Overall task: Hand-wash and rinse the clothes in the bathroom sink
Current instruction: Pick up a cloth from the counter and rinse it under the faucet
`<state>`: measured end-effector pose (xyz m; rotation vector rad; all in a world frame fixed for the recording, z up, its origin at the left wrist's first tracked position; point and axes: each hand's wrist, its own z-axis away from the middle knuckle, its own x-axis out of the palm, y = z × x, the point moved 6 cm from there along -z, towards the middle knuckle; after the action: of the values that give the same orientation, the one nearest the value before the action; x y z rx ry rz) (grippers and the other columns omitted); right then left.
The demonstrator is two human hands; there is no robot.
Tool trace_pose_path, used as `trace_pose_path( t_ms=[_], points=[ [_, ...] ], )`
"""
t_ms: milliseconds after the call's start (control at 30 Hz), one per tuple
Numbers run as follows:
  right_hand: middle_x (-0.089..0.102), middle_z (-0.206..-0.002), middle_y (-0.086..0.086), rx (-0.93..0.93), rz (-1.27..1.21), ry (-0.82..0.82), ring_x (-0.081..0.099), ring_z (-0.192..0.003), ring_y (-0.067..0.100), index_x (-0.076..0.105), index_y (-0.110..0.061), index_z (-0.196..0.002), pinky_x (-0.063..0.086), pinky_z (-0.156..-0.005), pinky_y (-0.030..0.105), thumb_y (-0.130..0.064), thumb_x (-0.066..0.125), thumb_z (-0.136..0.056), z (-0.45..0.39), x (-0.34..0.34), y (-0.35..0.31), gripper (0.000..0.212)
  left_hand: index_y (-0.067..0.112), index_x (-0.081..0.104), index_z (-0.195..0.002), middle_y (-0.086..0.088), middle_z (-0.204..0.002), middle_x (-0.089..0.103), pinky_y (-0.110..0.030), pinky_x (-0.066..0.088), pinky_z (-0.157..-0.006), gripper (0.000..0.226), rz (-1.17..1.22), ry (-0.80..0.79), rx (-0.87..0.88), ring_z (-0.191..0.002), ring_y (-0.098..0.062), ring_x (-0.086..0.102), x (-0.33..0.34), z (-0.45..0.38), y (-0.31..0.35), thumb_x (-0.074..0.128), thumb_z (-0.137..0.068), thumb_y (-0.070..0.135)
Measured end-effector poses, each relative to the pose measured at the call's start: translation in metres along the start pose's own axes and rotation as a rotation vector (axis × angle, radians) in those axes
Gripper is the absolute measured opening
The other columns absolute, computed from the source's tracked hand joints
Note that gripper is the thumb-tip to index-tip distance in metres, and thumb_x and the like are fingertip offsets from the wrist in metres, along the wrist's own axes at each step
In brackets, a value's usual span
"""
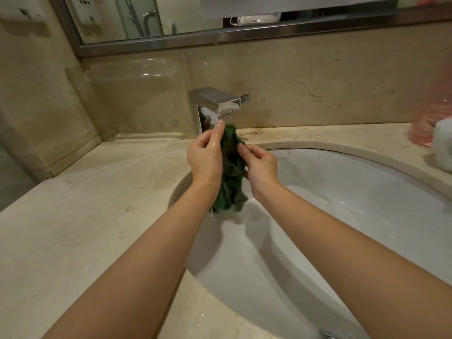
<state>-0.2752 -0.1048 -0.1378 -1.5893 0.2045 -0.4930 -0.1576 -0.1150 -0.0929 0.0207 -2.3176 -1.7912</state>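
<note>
Over the sink [342, 192], left hand [204, 157] and right hand [260, 165] pinch a bunched, apparently dripping dark-green garment [231, 172].

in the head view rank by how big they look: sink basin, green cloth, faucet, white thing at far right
1. sink basin
2. green cloth
3. faucet and white thing: alike, and the latter is cut off

Head camera sat high, worn by the person | it looked forward and steeply down over both bare forearms | close in on the white oval porcelain sink [354, 216] and beige marble counter [85, 228] | wide angle bent the edges | only one view, nothing shared
</note>
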Motion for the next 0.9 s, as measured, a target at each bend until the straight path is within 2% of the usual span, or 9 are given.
trace_pose_path(
  t_ms=[67, 167, 267, 400, 500, 600, 733, 833, 900],
  points=[
    [0.069, -0.101, -0.001, 0.018, 0.059, -0.016, 0.063, -0.098, 0.017, 0.069, -0.017, -0.105, 0.051, -0.093, 0.037, -0.028, 0.058, -0.096, 0.003, 0.000, 0.004, 0.018, 0.024, 0.075, -0.094, 0.003, -0.099, 0.072, -0.032, 0.052, -0.096, 0.016, 0.055, -0.033, -0.024, -0.102, -0.012, 0.064, 0.003, -0.001, -0.002, 0.061, -0.094, 0.033],
    [0.068, -0.096, -0.002, 0.042, 0.155, -0.103, 0.063, -0.094, 0.017, 0.067, -0.021, -0.097, 0.050, -0.081, 0.028, -0.027, 0.054, -0.098, 0.004, 0.001, 0.008, 0.015, 0.016, 0.057, -0.134, -0.001, -0.134, 0.060, -0.038, 0.044, -0.108, 0.038, 0.056, -0.049, -0.030, -0.124, -0.016, 0.054, 0.002, -0.004, -0.002, 0.059, -0.096, 0.019],
    [0.066, -0.100, -0.002, 0.077, 0.236, -0.192, 0.061, -0.097, 0.016, 0.066, -0.018, -0.103, 0.046, -0.083, 0.026, -0.029, 0.052, -0.099, 0.003, -0.002, 0.014, 0.018, 0.015, 0.056, -0.135, 0.000, -0.133, 0.059, -0.036, 0.046, -0.106, 0.041, 0.037, -0.069, 0.008, -0.120, -0.013, 0.056, 0.001, -0.006, -0.001, 0.054, -0.096, 0.003],
    [0.066, -0.105, 0.000, 0.028, 0.316, -0.169, 0.059, -0.102, 0.015, 0.063, -0.012, -0.116, 0.046, -0.082, 0.024, -0.030, 0.046, -0.102, -0.003, -0.012, 0.016, 0.029, 0.018, 0.059, -0.132, 0.000, -0.130, 0.061, -0.035, 0.048, -0.103, 0.037, 0.021, -0.015, 0.015, -0.117, -0.013, 0.058, -0.003, -0.009, -0.003, 0.051, -0.099, 0.005],
    [0.068, -0.105, 0.004, 0.076, 0.104, -0.015, 0.063, -0.104, 0.021, 0.063, -0.015, -0.115, 0.052, -0.089, 0.037, -0.034, 0.044, -0.102, -0.012, -0.021, 0.011, 0.030, 0.019, 0.063, -0.123, 0.000, -0.120, 0.065, -0.034, 0.051, -0.099, 0.032, -0.021, 0.011, 0.028, -0.111, -0.013, 0.061, -0.005, -0.012, -0.004, 0.049, -0.099, 0.004],
    [0.069, -0.109, 0.011, 0.250, -0.239, -0.020, 0.066, -0.101, 0.027, 0.061, -0.011, -0.122, 0.053, -0.091, 0.047, -0.037, 0.045, -0.101, -0.015, -0.018, 0.012, 0.037, 0.028, 0.064, -0.106, 0.004, -0.113, 0.065, -0.037, 0.050, -0.100, 0.031, -0.230, -0.054, 0.082, -0.110, -0.014, 0.060, 0.001, -0.011, -0.005, 0.044, -0.100, 0.005],
    [0.061, -0.117, 0.024, 0.399, -0.525, -0.095, 0.058, -0.109, 0.040, 0.055, -0.001, -0.124, 0.044, -0.095, 0.055, -0.041, 0.050, -0.098, -0.014, -0.017, 0.003, 0.049, 0.020, 0.059, -0.119, 0.003, -0.117, 0.057, -0.009, 0.043, -0.075, 0.027, -0.519, -0.163, -0.024, -0.087, -0.002, 0.053, 0.007, -0.009, -0.016, 0.038, -0.104, 0.012],
    [0.057, -0.106, 0.023, 0.388, -0.621, -0.102, 0.055, -0.100, 0.037, 0.054, 0.001, -0.109, 0.039, -0.099, 0.054, -0.041, 0.050, -0.098, -0.013, -0.018, -0.003, 0.044, 0.013, 0.052, -0.127, -0.004, -0.114, 0.058, -0.025, 0.042, -0.073, 0.035, -0.803, -0.366, -0.110, -0.094, -0.015, 0.053, 0.016, 0.000, -0.031, 0.033, -0.105, 0.032],
    [0.059, -0.101, 0.021, 0.359, -0.648, -0.098, 0.056, -0.095, 0.032, 0.056, 0.001, -0.099, 0.041, -0.095, 0.048, -0.041, 0.048, -0.099, -0.013, -0.019, -0.006, 0.043, 0.011, 0.051, -0.127, -0.003, -0.108, 0.055, -0.030, 0.037, -0.076, 0.041, -0.834, -0.366, -0.077, -0.094, -0.019, 0.050, 0.017, 0.003, -0.030, 0.032, -0.105, 0.040]
  ],
)
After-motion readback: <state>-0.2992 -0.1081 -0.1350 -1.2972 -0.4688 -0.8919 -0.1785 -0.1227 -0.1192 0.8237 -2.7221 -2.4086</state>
